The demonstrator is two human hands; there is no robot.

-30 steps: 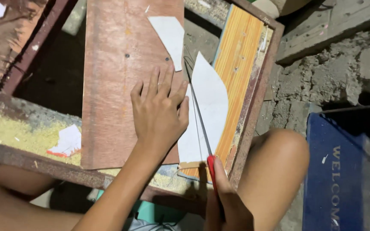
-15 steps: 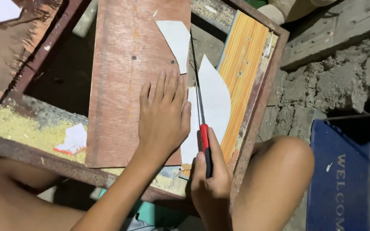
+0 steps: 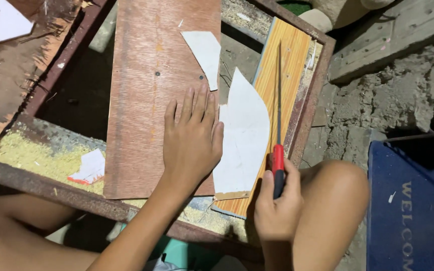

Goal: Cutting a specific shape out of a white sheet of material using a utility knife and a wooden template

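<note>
My left hand (image 3: 193, 139) lies flat, fingers spread, on a reddish-brown plywood board (image 3: 149, 90), its edge against a white curved sheet (image 3: 242, 135). My right hand (image 3: 276, 200) grips the red-and-black handle of a thin saw blade (image 3: 278, 95). The blade lies along a striped orange board (image 3: 282, 75), just right of the white sheet's curved edge. A smaller white cut-off piece (image 3: 204, 49) rests on the plywood above my left hand.
A rusty metal frame (image 3: 41, 183) carries the boards, with yellow sawdust (image 3: 21, 155) and a white scrap (image 3: 90, 168) on its near rail. My knee (image 3: 335, 200) is at the right, a blue mat (image 3: 410, 211) beyond it, and rough concrete (image 3: 393, 95) behind.
The saw has shifted right, from beside my left hand at the white sheet's left side to the sheet's right edge. My left hand stays flat on the plywood.
</note>
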